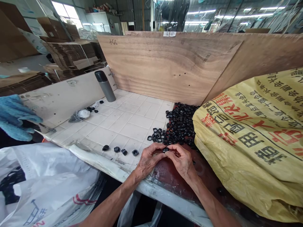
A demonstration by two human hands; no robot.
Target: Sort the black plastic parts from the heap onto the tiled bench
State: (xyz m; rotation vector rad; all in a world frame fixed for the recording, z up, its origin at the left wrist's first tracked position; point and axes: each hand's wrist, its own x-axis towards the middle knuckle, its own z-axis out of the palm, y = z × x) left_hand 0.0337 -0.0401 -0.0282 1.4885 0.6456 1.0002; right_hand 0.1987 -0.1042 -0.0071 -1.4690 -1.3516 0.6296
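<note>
Between the fingertips of both hands is a small black plastic ring (165, 150), partly hidden by the fingers. My left hand (149, 159) pinches it from the left, and my right hand (181, 159) pinches it from the right. Just beyond the hands lies a big heap of black plastic rings (181, 121), with some loose rings (156, 135) spilling onto the white tiled surface. Left of my left hand, several black plastic pieces sit in a loose row, the nearest being a black nut-like piece (135, 152).
A grey flask (107, 88) stands at the back left, near a clear bag of small parts (80, 115). A wooden board (165, 63) walls off the back. A yellow printed sack (255, 142) bulges at the right. White sacks (52, 179) and a blue glove (16, 116) are at left.
</note>
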